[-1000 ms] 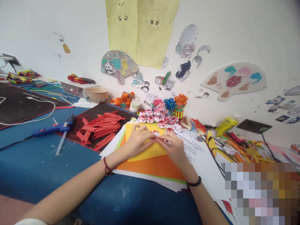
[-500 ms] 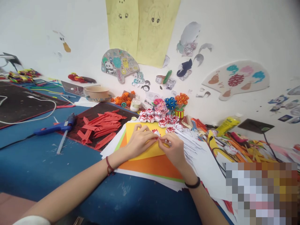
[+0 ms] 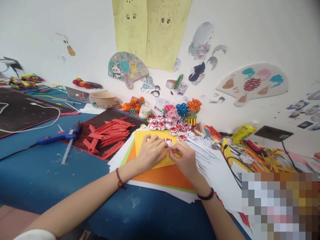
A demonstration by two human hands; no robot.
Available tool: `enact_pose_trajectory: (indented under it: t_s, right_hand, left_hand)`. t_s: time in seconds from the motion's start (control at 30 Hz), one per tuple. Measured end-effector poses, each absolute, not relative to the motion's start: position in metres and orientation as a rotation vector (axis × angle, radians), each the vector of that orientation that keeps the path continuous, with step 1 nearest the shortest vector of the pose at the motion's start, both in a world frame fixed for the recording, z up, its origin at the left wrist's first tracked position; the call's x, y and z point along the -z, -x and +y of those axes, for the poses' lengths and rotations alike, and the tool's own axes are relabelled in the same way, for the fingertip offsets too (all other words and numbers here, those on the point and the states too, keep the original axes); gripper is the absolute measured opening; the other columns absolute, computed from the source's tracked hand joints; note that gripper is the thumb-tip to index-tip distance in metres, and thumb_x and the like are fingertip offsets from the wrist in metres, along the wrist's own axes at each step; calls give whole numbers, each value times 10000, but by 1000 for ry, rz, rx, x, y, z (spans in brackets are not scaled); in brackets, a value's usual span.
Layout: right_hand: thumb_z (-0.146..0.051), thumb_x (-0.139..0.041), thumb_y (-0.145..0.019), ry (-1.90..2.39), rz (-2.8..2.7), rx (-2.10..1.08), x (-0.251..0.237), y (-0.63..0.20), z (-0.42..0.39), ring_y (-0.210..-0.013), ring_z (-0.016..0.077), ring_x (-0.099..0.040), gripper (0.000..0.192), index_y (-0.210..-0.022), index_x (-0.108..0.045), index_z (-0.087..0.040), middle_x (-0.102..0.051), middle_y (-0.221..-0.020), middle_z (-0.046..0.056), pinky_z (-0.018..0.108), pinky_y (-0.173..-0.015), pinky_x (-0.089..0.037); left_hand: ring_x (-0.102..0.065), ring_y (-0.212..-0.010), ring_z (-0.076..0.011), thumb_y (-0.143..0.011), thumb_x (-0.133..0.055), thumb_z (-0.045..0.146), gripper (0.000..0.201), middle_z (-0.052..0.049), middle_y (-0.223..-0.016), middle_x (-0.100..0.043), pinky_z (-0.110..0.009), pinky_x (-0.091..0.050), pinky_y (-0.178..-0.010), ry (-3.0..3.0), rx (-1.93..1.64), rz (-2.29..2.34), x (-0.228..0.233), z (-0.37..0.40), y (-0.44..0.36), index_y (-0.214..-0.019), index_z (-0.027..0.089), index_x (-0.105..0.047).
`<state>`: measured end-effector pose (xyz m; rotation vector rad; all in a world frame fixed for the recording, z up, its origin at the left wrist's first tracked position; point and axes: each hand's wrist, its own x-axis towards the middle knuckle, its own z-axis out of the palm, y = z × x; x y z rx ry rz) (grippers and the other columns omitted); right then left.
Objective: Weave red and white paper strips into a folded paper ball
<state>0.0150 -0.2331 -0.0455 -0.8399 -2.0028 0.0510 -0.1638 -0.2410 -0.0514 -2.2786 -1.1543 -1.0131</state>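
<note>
The left hand (image 3: 153, 151) and right hand (image 3: 183, 156), each in a narrow pinch, hold a petalled red-and-white flower (image 3: 168, 141) over smooth yellow paper (image 3: 163, 161). Creased red strips (image 3: 110, 133) cover a dark mat (image 3: 107, 115) on the scuffed blue table (image 3: 45, 180), backed by a white wall (image 3: 82, 26).

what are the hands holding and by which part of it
The left hand and right hand seem to pinch a red-and-white paper flower at its near edge; the exact spot is hidden.
</note>
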Motion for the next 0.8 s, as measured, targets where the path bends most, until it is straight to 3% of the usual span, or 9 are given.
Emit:
enact_pose_trajectory:
  t_s: [0.3,0.8]
  right_hand:
    - [-116,-571,-870,839,-2067,114,42,-18,-231,-788,210,-605,145,-916,-663,-217,-691,-825,45,355,-716,-467]
    - [-162,-597,-903,713,-2167,-57,36,-30,-231,-680,178,-590,146,-801,-690,-213,-660,-700,26,319,-642,-465]
  left_hand:
    - [-557,-851,-178,-990,-497,263,192,-22,-871,-725,-384,-291,-812,2339,1029,-1063,48,-240,171,-968,229,-684]
    - [-541,-847,-187,-992,-512,290,213,-1,-828,-737,-413,-262,-831,2455,1007,-977,32,-245,174,-912,246,-705]
